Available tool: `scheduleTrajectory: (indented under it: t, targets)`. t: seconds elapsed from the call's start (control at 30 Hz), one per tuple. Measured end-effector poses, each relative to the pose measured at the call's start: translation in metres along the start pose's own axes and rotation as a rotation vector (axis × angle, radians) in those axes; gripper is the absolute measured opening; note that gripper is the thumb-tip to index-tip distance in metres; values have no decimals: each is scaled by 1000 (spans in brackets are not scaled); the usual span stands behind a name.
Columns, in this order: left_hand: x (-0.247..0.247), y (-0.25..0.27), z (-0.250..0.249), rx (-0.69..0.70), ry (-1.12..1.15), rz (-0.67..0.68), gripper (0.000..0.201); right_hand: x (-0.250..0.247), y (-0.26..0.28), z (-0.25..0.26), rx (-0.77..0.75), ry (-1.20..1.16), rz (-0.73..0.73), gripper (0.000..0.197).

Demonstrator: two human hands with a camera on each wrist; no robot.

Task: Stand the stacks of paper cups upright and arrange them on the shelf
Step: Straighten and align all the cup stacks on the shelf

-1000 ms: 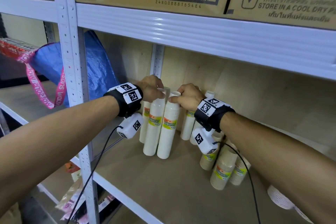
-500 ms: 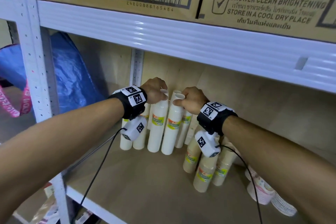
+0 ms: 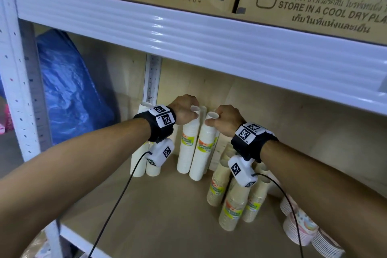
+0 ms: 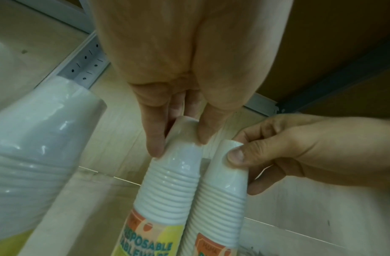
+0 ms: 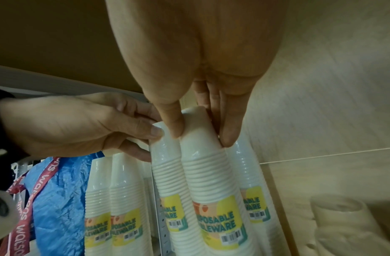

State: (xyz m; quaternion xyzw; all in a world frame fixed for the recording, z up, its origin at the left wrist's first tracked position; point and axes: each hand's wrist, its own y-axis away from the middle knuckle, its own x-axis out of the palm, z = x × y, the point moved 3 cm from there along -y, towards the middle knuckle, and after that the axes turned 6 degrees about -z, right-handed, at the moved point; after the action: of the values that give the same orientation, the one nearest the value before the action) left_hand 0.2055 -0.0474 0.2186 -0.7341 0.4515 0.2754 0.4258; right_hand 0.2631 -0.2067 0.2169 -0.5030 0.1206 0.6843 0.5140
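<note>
Two tall white paper-cup stacks with yellow labels stand upright side by side on the wooden shelf (image 3: 157, 205), near the back wall. My left hand (image 3: 192, 114) pinches the top of the left stack (image 3: 187, 146). In the left wrist view, its fingertips (image 4: 155, 152) clamp that stack (image 4: 167, 190). My right hand (image 3: 211, 120) pinches the top of the right stack (image 3: 204, 148). The right wrist view shows its fingers around the top cup of that stack (image 5: 209, 181). The two stacks touch along their sides.
More upright white stacks (image 3: 139, 153) stand left of and behind the held pair. Beige cup stacks (image 3: 232, 205) lean together at the right, with patterned cups and plates (image 3: 301, 228) beyond. A blue bag (image 3: 69, 94) fills the left bay. The upper shelf beam (image 3: 209, 46) hangs low overhead.
Both hands have moved the two white stacks back toward the wall, closer to the other white stacks. The grips on the tops are unchanged.
</note>
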Motion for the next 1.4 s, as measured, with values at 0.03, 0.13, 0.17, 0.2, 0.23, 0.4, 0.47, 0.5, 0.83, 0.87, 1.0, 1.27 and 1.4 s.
scheduleTrajectory:
  t: [0.03, 0.13, 0.17, 0.2, 0.23, 0.4, 0.47, 0.5, 0.83, 0.87, 1.0, 1.27, 1.4]
  targets:
    - [2, -2, 0, 4, -1, 6, 36, 1, -1, -2, 7, -5, 3, 36]
    - [9, -8, 2, 16, -15, 31, 37, 2, -4, -5, 9, -2, 9, 38]
    - [10, -10, 2, 18, -17, 36, 37, 2, -4, -6, 8, 3, 9, 37]
    - [12, -11, 2, 16, -16, 38, 38, 3, -5, -7, 9, 4, 9, 35]
    - [14, -13, 2, 15, -19, 37, 39, 3, -5, -8, 12, 2, 10, 34]
    - [26, -20, 5, 16, -25, 52, 36, 9, -6, -17, 27, -34, -1, 29]
    - [30, -23, 8, 9, -22, 56, 38, 10, -7, -17, 26, -50, -6, 36]
    - [31, -23, 8, 6, -18, 54, 39, 10, -8, -17, 29, -54, -4, 40]
    - [22, -23, 2, -27, 24, 45, 46, 3, -13, -15, 27, -18, -2, 44]
    - [19, -22, 2, -33, 30, 44, 47, 2, -14, -14, 27, -3, -7, 47]
    - [2, -19, -3, -48, 50, 38, 54, -7, -16, -4, 18, 32, -21, 57]
    - [-55, -17, -3, -56, -26, -70, 48, -19, -21, 34, -54, 32, -72, 56]
    - [-79, -15, 13, -94, -66, -95, 46, -16, -26, 59, -105, 4, -67, 52]
